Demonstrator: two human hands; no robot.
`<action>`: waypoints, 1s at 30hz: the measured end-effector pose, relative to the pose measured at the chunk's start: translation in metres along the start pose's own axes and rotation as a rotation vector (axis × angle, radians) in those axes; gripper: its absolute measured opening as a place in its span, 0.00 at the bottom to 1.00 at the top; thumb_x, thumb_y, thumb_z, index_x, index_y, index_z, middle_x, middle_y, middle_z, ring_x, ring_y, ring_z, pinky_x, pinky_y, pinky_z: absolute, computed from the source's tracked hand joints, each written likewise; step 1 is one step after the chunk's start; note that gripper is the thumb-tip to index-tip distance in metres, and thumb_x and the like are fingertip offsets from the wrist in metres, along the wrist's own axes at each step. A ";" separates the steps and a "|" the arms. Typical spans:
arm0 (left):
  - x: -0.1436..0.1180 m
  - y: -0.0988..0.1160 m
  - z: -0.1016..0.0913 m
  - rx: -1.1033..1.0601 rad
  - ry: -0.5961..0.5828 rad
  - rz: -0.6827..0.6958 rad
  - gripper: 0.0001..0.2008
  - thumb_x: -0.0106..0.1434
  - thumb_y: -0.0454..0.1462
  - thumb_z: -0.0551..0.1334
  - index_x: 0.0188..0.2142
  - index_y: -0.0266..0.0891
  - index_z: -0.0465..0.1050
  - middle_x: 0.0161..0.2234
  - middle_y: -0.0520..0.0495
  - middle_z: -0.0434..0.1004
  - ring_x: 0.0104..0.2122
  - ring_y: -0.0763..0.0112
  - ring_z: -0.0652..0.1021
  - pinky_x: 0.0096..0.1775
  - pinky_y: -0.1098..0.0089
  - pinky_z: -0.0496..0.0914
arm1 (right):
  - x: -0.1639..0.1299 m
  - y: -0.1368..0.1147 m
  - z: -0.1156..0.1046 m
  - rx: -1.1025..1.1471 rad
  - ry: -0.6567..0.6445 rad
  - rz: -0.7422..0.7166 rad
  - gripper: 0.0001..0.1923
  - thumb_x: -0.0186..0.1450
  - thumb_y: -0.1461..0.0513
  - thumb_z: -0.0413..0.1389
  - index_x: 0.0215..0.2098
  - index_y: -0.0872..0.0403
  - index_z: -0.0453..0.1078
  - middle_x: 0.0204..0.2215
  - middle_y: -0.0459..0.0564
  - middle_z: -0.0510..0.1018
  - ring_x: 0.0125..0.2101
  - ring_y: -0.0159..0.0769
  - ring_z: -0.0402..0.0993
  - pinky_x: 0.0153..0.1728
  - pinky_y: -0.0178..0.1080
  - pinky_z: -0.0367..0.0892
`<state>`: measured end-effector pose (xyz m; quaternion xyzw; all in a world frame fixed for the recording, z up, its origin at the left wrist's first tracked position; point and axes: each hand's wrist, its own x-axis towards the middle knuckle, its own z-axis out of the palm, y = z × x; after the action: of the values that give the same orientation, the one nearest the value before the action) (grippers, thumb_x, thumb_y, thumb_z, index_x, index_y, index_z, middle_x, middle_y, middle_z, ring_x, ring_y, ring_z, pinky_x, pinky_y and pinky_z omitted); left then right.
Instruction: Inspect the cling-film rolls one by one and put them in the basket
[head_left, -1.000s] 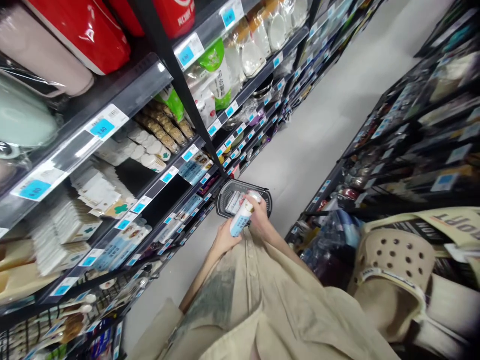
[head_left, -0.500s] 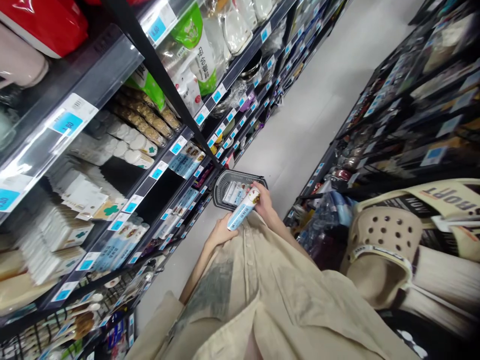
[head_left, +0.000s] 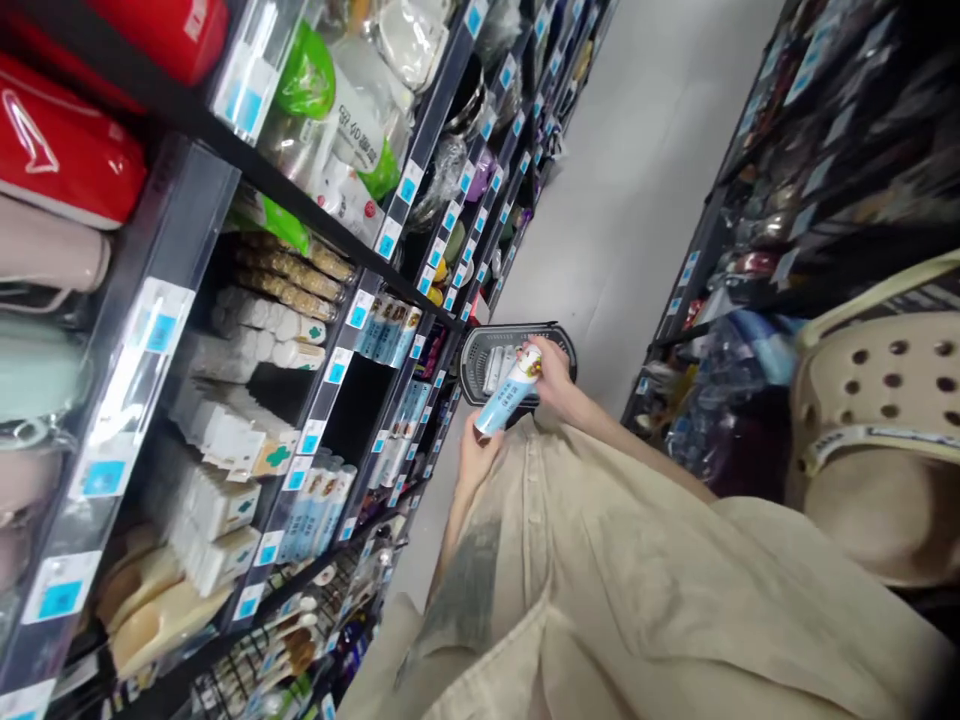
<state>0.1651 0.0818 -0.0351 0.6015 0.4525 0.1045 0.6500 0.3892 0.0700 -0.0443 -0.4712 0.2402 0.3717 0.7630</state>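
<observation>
While both hands grip it, the tube [head_left: 510,392] has tilted more upright: left hand [head_left: 480,452] clasps its base, right hand [head_left: 553,368] its cap. Just beyond the right hand sits the basket [head_left: 559,340]

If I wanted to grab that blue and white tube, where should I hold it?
Probably around the middle of the tube, coming from the side. It is long, round and tilted, and the left hand already holds its bottom end while the right hand holds the top.

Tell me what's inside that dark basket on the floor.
The basket holds at least one pale packaged item, lying flat. The blue-and-white tube, held by the right hand and left hand, covers the basket's near part, so the rest is hidden.
</observation>
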 end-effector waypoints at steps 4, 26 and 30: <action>0.011 -0.006 -0.011 -0.277 0.128 0.000 0.34 0.56 0.53 0.73 0.56 0.42 0.69 0.59 0.37 0.71 0.56 0.56 0.75 0.51 0.61 0.75 | 0.002 0.001 0.011 0.049 0.043 0.036 0.11 0.57 0.61 0.66 0.31 0.50 0.67 0.28 0.43 0.79 0.26 0.33 0.76 0.26 0.35 0.72; 0.064 -0.017 -0.143 -0.319 0.510 -0.142 0.11 0.69 0.39 0.65 0.49 0.38 0.74 0.51 0.40 0.76 0.44 0.70 0.81 0.51 0.66 0.76 | 0.025 0.022 -0.021 -0.270 -0.182 0.192 0.08 0.61 0.59 0.59 0.38 0.52 0.76 0.48 0.50 0.81 0.45 0.38 0.79 0.46 0.38 0.70; 0.071 -0.021 -0.181 -0.275 0.580 -0.152 0.10 0.69 0.40 0.65 0.46 0.38 0.72 0.48 0.41 0.77 0.44 0.71 0.80 0.51 0.68 0.76 | 0.039 0.062 -0.070 -0.446 -0.116 0.238 0.10 0.59 0.58 0.60 0.38 0.53 0.77 0.43 0.52 0.83 0.43 0.41 0.80 0.48 0.41 0.71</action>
<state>0.0677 0.2493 -0.0626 0.4179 0.6439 0.2826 0.5752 0.3625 0.0375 -0.1368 -0.5742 0.1620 0.5290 0.6035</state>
